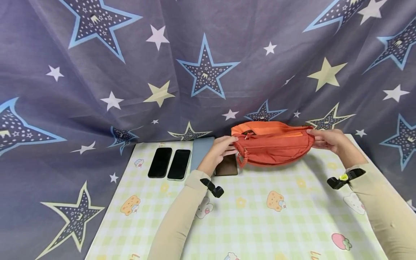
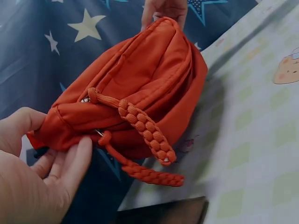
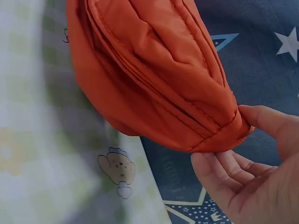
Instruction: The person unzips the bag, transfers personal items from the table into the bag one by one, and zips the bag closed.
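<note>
An orange-red waist bag [image 1: 273, 146] is held between both hands at the back of the table, its underside above the cloth with a shadow below. My left hand [image 1: 222, 148] pinches its left end, thumb on one side and fingers on the other. At the opposite end my right hand [image 1: 326, 140] grips the corner the same way. Two braided zipper pulls [image 2: 145, 130] dangle near the left hand. A zipper [image 3: 140, 74] runs along the bag in the right wrist view. Beneath the left end lies a brown flat item [image 1: 227, 167], partly hidden.
Two black-screened phones, one dark [image 1: 160, 162] and one light-edged [image 1: 179, 164], lie on the left. Beside them is a blue-grey flat item [image 1: 199, 150], partly covered by the left arm. A starred curtain [image 1: 208, 72] hangs behind the checked tablecloth [image 1: 247, 224].
</note>
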Available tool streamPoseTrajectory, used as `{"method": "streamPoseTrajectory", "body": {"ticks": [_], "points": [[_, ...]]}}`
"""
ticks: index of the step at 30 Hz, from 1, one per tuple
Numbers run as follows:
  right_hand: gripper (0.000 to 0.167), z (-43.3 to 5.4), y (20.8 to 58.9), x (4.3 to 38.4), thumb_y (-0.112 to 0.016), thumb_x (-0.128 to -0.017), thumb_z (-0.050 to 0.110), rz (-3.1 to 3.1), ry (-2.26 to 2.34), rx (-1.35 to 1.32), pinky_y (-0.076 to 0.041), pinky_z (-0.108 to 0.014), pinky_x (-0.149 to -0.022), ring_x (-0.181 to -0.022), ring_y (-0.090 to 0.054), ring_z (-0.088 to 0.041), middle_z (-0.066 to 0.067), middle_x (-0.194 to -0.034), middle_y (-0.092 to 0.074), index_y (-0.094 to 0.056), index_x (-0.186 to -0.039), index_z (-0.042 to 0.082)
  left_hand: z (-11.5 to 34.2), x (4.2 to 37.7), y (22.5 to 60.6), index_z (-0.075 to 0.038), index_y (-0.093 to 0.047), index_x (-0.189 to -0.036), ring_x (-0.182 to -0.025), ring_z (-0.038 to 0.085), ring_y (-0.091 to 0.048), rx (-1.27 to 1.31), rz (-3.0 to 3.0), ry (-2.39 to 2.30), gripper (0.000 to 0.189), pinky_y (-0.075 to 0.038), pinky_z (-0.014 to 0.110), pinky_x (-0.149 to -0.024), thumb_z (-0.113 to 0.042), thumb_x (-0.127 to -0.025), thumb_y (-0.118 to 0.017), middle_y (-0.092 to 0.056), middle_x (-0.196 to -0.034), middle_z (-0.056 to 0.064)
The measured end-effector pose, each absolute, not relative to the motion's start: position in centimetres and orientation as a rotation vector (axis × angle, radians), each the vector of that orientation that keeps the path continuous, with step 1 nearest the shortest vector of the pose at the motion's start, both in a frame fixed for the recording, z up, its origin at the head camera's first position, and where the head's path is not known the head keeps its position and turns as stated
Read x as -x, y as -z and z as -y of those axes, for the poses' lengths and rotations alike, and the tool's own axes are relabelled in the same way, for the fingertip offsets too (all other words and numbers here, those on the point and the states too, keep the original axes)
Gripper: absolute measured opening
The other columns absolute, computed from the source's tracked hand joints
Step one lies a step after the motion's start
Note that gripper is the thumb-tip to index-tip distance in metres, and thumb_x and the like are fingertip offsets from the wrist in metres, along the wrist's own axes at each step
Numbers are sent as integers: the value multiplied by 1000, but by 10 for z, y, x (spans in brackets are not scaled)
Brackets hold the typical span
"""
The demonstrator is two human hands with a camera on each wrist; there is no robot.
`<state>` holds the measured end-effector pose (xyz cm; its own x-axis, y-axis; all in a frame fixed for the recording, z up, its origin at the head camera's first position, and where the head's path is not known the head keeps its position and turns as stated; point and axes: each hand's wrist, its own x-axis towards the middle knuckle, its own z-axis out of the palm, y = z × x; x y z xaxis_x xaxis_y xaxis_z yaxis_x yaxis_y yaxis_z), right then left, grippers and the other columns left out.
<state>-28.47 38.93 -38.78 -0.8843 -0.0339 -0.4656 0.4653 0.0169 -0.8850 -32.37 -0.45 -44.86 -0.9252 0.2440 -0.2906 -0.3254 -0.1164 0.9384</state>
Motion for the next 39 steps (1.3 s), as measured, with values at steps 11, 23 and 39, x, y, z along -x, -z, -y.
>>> {"method": "streamPoseTrajectory", "body": {"ticks": [11,23,39], "points": [[23,-385,410,278,-64,-101,21,-1908,1955,-416,-63,-28,-77,-71,-76,-9,2,-73,-78,-72,-80,20,14,317,473,1,-63,-128,-99,22,-72,85,-1542,-2208,29,-51,47,-107,-9,-101,-63,-72,-108,8],[22,-383,423,278,-64,-101,16,-1891,1977,-445,-63,-27,-76,-71,-76,-8,2,-73,-77,-69,-80,18,15,315,488,6,-59,-136,-120,32,-67,105,-1493,-2202,37,-50,46,-109,-6,-101,-62,-73,-117,14],[23,-382,428,283,-65,-100,14,-1904,2001,-437,-63,-25,-75,-71,-76,-7,2,-72,-77,-71,-78,18,20,325,481,5,-54,-142,-124,33,-64,18,-1813,-1981,52,-54,40,-105,-16,-98,-70,-61,-140,23]]}}
